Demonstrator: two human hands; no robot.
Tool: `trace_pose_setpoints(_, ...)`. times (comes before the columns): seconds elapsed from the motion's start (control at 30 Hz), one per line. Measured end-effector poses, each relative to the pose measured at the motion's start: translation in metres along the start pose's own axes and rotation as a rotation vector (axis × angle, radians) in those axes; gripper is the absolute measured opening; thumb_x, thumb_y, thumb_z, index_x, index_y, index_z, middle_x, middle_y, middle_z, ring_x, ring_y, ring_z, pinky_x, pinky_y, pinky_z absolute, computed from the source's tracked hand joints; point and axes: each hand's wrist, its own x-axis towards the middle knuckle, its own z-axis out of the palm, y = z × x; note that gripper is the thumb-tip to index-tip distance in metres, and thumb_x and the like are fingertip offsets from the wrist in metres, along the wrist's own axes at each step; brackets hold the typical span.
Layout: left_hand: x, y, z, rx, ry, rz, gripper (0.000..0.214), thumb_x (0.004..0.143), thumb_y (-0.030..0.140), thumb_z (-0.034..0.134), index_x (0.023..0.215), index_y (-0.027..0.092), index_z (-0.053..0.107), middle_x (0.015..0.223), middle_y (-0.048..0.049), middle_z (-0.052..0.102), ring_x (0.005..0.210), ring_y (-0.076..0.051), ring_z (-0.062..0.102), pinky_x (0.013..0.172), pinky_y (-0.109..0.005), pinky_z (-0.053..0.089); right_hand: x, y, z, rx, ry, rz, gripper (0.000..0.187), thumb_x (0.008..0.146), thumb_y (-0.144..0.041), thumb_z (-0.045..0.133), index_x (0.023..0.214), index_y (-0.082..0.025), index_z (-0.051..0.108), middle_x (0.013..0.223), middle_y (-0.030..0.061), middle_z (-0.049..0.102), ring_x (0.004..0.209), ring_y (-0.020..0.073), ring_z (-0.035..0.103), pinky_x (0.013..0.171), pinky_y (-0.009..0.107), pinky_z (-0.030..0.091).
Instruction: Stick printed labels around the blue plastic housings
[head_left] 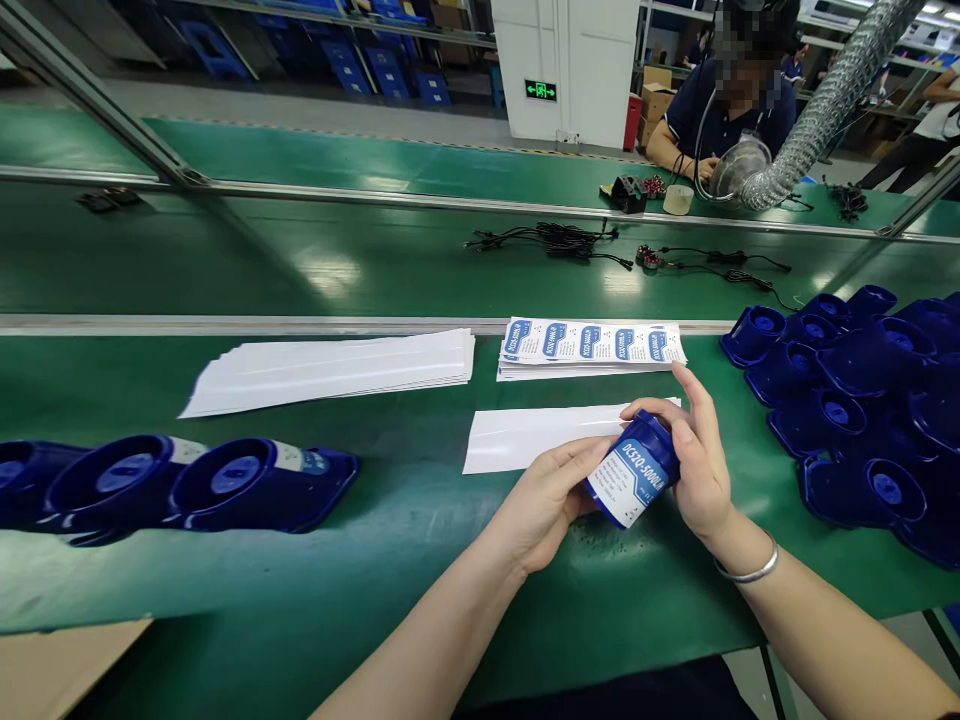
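While both hands close around it, the blue horn housing [634,480] sits just above the green table [375,560], its white label facing up. The left hand [544,505] cups its lower side; the right hand [697,465] wraps its top. A blank backing strip [525,438] lies just behind, with a stack of printed labels [589,347] beyond.

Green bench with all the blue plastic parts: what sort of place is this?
Probably a factory assembly line. The left hand and right hand hold a labelled blue housing. Label sheets lie on the long green bench, and a pile of matching housings sits at the right.
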Motion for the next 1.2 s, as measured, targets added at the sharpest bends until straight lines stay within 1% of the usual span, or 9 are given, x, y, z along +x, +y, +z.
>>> trace_pose_setpoints(0.3,-0.001,-0.002,0.003,-0.028,0.006,-0.033,0.035,0.081,0.046,0.078,0.104,0.019,0.074,0.092,-0.0045,0.069,0.083,-0.016,0.061,0.073,-0.024,0.049,-0.004,0.009,-0.002,-0.036,-0.066,-0.124,0.053,0.103,-0.043,0.039,0.152,-0.026,0.031,0.118,0.0106,0.066,0.104,0.0282,0.063,0.098,0.055,0.046)
trace_pose_setpoints(0.43,-0.004,-0.004,0.004,0.052,-0.010,0.051,0.037,0.080,0.043,0.080,0.109,0.021,0.072,0.105,-0.0044,0.070,0.093,-0.017,0.062,0.081,-0.027,0.051,-0.004,0.007,-0.002,-0.053,-0.032,-0.126,0.051,0.104,-0.040,0.038,0.152,-0.026,0.032,0.118,0.0109,0.066,0.103,0.0278,0.063,0.096,0.055,0.047)
trace_pose_setpoints(0.57,-0.005,-0.008,0.007,0.324,-0.020,0.219,0.045,0.081,0.038,0.077,0.121,0.022,0.064,0.119,-0.0060,0.068,0.108,-0.023,0.061,0.093,-0.034,0.050,-0.002,0.002,-0.001,-0.109,-0.020,-0.108,0.051,0.105,-0.038,0.036,0.154,-0.026,0.030,0.117,0.0101,0.067,0.106,0.0270,0.063,0.099,0.053,0.047)
trace_pose_setpoints(0.73,-0.005,-0.016,0.012,0.802,0.114,0.371,0.061,0.078,0.032,0.075,0.134,0.021,0.052,0.130,-0.0100,0.061,0.113,-0.028,0.060,0.097,-0.043,0.048,-0.001,0.002,0.001,-0.157,0.004,-0.077,0.050,0.105,-0.037,0.035,0.154,-0.025,0.029,0.112,0.0087,0.068,0.108,0.0260,0.064,0.102,0.052,0.047)
trace_pose_setpoints(0.87,-0.003,-0.018,0.012,0.911,0.150,0.432,0.068,0.073,0.027,0.078,0.134,0.020,0.050,0.131,-0.0111,0.059,0.120,-0.031,0.056,0.102,-0.045,0.046,0.000,0.003,0.000,-0.160,0.013,-0.060,0.051,0.105,-0.039,0.037,0.153,-0.025,0.029,0.112,0.0086,0.069,0.109,0.0257,0.063,0.102,0.051,0.046)
trace_pose_setpoints(0.93,-0.003,-0.016,0.011,0.808,0.099,0.360,0.077,0.066,0.030,0.085,0.135,0.021,0.051,0.131,-0.0111,0.060,0.120,-0.032,0.056,0.102,-0.046,0.046,0.002,0.003,-0.002,-0.157,0.021,-0.016,0.053,0.104,-0.040,0.040,0.153,-0.025,0.028,0.111,0.0082,0.069,0.107,0.0255,0.064,0.102,0.052,0.046)
trace_pose_setpoints(1.0,-0.004,-0.012,0.008,0.544,0.014,0.242,0.077,0.068,0.040,0.086,0.135,0.022,0.053,0.132,-0.0116,0.061,0.119,-0.034,0.058,0.099,-0.046,0.049,0.004,0.004,-0.003,-0.130,0.025,0.030,0.053,0.104,-0.041,0.041,0.153,-0.025,0.028,0.110,0.0079,0.070,0.106,0.0254,0.064,0.102,0.052,0.046)
trace_pose_setpoints(1.1,-0.003,-0.005,0.006,0.121,-0.012,0.106,0.054,0.086,0.052,0.068,0.130,0.020,0.062,0.131,-0.0133,0.063,0.116,-0.033,0.060,0.087,-0.043,0.055,0.006,0.006,-0.004,-0.076,0.020,0.043,0.052,0.104,-0.042,0.041,0.152,-0.026,0.031,0.113,0.0084,0.069,0.107,0.0258,0.064,0.101,0.052,0.047)
trace_pose_setpoints(1.2,-0.001,-0.002,0.005,-0.051,0.040,0.011,0.041,0.091,0.044,0.065,0.123,0.019,0.069,0.125,-0.0136,0.067,0.112,-0.031,0.062,0.081,-0.038,0.057,0.004,0.007,-0.004,-0.046,0.012,0.040,0.052,0.104,-0.044,0.042,0.152,-0.027,0.033,0.114,0.0088,0.068,0.109,0.0264,0.063,0.101,0.052,0.047)
